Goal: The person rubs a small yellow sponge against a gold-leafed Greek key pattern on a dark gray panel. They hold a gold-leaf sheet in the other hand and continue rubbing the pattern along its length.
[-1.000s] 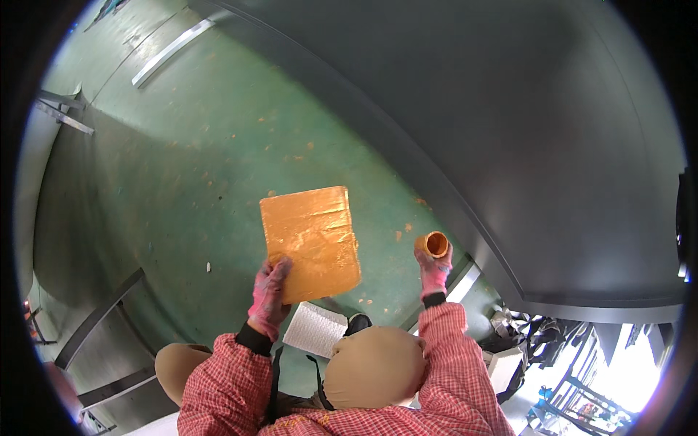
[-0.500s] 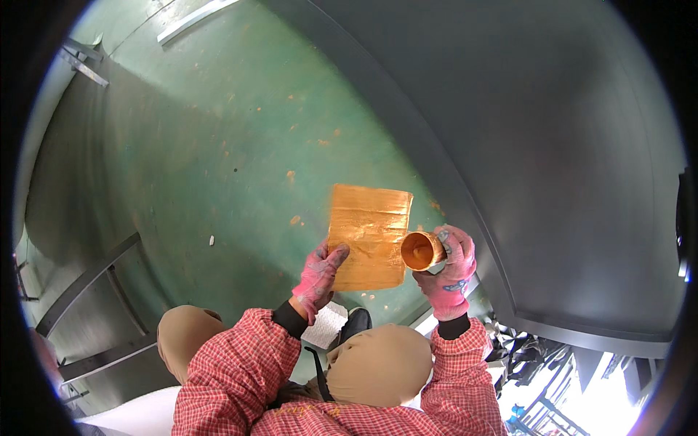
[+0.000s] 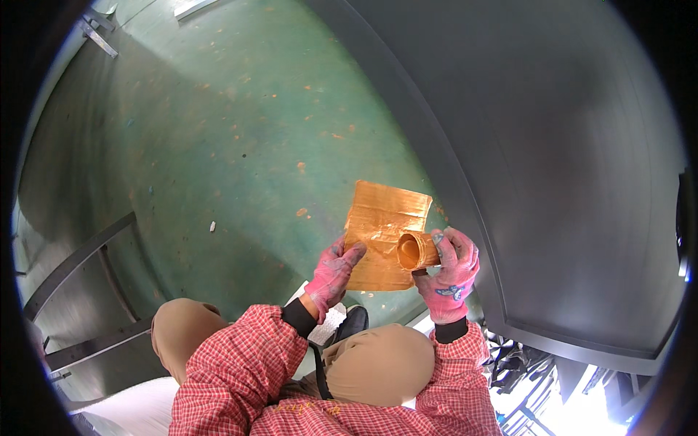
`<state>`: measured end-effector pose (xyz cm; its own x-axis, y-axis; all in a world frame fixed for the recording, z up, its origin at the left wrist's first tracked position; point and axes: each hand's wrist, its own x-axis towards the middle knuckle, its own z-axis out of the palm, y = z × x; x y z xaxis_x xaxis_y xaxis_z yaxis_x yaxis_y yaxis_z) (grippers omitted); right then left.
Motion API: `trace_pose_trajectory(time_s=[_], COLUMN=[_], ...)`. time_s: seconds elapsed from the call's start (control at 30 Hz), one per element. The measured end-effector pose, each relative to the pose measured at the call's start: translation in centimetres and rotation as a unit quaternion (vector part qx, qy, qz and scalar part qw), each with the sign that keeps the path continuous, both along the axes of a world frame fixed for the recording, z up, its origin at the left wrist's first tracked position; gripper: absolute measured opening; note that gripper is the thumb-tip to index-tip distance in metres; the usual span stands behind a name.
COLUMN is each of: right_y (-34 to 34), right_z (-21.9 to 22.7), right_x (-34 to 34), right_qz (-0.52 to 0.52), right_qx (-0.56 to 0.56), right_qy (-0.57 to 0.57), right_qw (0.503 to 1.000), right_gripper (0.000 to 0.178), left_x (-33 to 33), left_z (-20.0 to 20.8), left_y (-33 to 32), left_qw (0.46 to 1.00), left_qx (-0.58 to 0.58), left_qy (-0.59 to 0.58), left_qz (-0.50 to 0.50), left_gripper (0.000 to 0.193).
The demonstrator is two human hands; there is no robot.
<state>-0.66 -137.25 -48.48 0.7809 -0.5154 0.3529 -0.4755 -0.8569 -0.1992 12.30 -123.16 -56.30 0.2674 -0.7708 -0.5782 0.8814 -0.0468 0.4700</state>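
My left hand (image 3: 336,274), in a stained pink glove, grips the lower left edge of a flat cardboard sheet (image 3: 383,218) coated in shiny orange-gold paint, its thumb on top. A small cup (image 3: 416,251), smeared with the same paint, is held by my right hand (image 3: 452,274), also pink-gloved. The cup is tipped on its side with its mouth toward the sheet, and overlaps the sheet's right part. Orange-gold paint shows inside it. Whether the cup's rim touches the sheet I cannot tell.
A large dark grey panel (image 3: 552,167) fills the right side. The green floor (image 3: 218,145) carries orange specks and a small white scrap (image 3: 212,227). Dark metal bars (image 3: 83,265) stand at left. A white block (image 3: 327,323) lies by my shoe (image 3: 352,320).
The sheet has shifted right and turned slightly clockwise, with my left hand following. The cup has tipped further and now lies more over the sheet.
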Motion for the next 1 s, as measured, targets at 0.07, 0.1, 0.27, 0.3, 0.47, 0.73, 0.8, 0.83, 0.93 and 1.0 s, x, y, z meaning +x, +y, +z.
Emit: trace_pose_trajectory(time_s=[0.07,0.1,0.27,0.3,0.47,0.73,0.8,0.83,0.93,1.0], right_y=[0.0,0.0,0.1,0.1,0.0,0.0,-0.3,-0.6,-1.3,-1.9], right_z=[0.0,-0.1,-0.3,-0.3,0.1,0.2,-0.2,-0.2,-0.8,-1.6], right_x=[0.0,0.0,0.1,0.0,0.0,0.0,-0.4,-0.6,-1.6,-2.3], right_qz=[0.003,0.005,0.009,0.008,0.010,-0.007,-0.018,-0.021,-0.026,-0.023], right_qx=[-0.004,-0.005,-0.016,-0.022,-0.024,0.001,0.036,0.054,0.106,0.131], right_qy=[0.004,0.004,0.002,0.002,0.004,-0.012,-0.036,-0.032,-0.031,-0.046], right_qw=[1.000,1.000,1.000,1.000,1.000,1.000,0.999,0.998,0.994,0.990], right_gripper=[0.072,0.072,0.071,0.070,0.069,0.073,0.075,0.076,0.077,0.076], left_x=[-0.1,0.0,-0.1,-0.2,-0.3,-0.1,0.0,0.1,0.2,0.4], left_z=[0.0,0.0,-0.4,-0.4,-0.4,-0.2,-0.1,0.0,-0.2,-0.1], left_y=[0.0,0.0,0.3,0.3,0.3,0.3,0.3,0.4,0.5,0.6], left_qw=[1.000,1.000,1.000,1.000,1.000,1.000,1.000,1.000,1.000,1.000], left_qx=[0.000,0.001,-0.005,-0.006,-0.005,-0.013,-0.005,-0.002,-0.004,-0.011], left_qy=[-0.002,-0.004,-0.002,0.002,0.002,0.013,0.009,0.007,-0.019,-0.015], left_qz=[-0.002,-0.002,0.000,0.000,-0.001,0.000,-0.003,-0.005,-0.012,-0.010], left_gripper=[0.041,0.041,0.041,0.041,0.041,0.043,0.043,0.043,0.044,0.044])
